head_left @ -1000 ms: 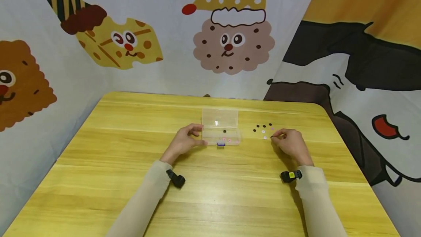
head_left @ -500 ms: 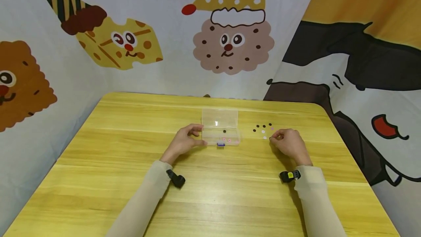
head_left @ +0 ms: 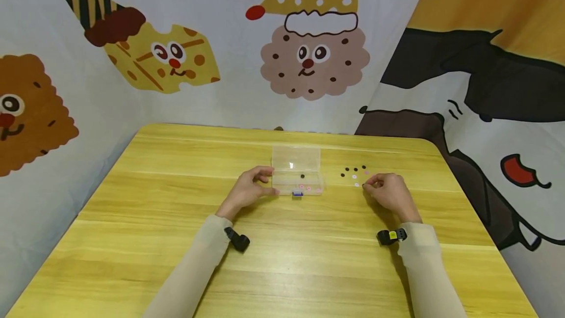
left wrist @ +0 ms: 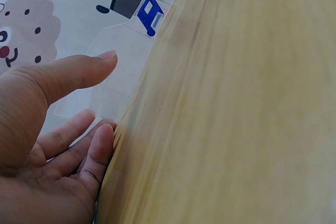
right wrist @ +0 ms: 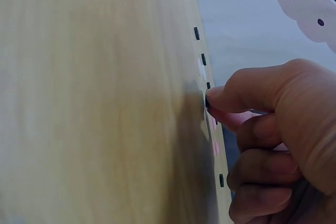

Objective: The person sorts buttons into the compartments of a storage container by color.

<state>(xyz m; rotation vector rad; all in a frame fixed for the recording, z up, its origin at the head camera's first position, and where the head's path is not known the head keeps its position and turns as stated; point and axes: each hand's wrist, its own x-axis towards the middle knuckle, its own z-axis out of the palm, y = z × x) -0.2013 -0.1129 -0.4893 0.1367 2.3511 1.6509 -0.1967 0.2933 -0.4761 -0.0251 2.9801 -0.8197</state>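
Observation:
My left hand (head_left: 249, 188) holds the left end of a clear plastic box (head_left: 284, 180), thumb at its front corner and fingertips towards the back. Its clear lid (head_left: 304, 156) is raised behind it, and a blue latch (left wrist: 150, 14) sits on the front. Inside lie a black button (head_left: 302, 176) in the rear part and several pink ones along the front. To the right, the thumb and index finger of my right hand (head_left: 388, 190) pinch a small black button (right wrist: 207, 99), low by the tabletop. The other right fingers are curled. Beyond these fingertips are loose black buttons (head_left: 355, 169).
Two white buttons (head_left: 354, 177) and a pink one (head_left: 366, 172) also lie on the wooden table (head_left: 265, 269), left of and behind my right hand. A cloth with cartoon figures (head_left: 198, 107) hangs behind the table.
Almost nothing moves. My right hand shifts very slightly, keeping the black button between its fingertips. The left hand and box stay in place.

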